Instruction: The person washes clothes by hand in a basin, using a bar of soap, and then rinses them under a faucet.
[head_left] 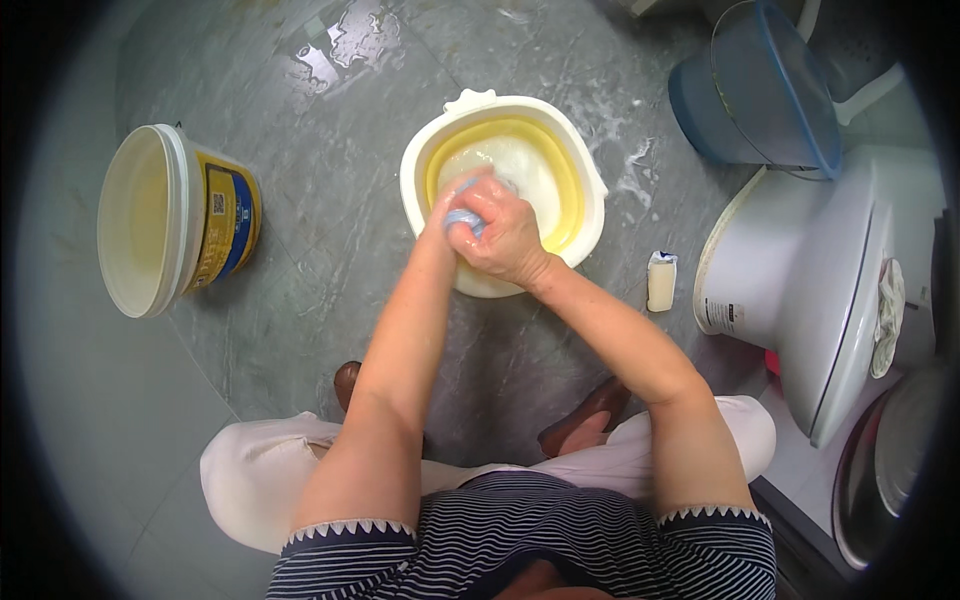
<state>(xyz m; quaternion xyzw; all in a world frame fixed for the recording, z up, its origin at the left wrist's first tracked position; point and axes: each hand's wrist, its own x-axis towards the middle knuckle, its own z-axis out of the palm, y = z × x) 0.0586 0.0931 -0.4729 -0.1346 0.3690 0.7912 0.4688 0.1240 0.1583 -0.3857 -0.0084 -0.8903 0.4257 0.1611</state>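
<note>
Blue cloth [463,221], one: bunched, centre of frame, above the yellow-and-white basin [573,190]. Right hand [507,232]: fingers curled tightly around the cloth. Left hand [450,200]: against it; finger closure we cannot tell. Cloudy water [535,180], in basin: hard squeezing could, we judge, splash it out, making the grey floor [300,200] slippery.

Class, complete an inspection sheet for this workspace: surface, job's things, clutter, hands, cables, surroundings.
Surface: grey floor, with wet patches and suds.
Job's things: blue cloth above the basin, which holds cloudy water.
Clutter: pale bar right of the basin; yellow bucket to its left.
Hands: right hand closed on the cloth; left hand against it, partly hidden, grip unclear.
Cables: nothing seen.
Surroundings: blue bucket, upper right.
</note>
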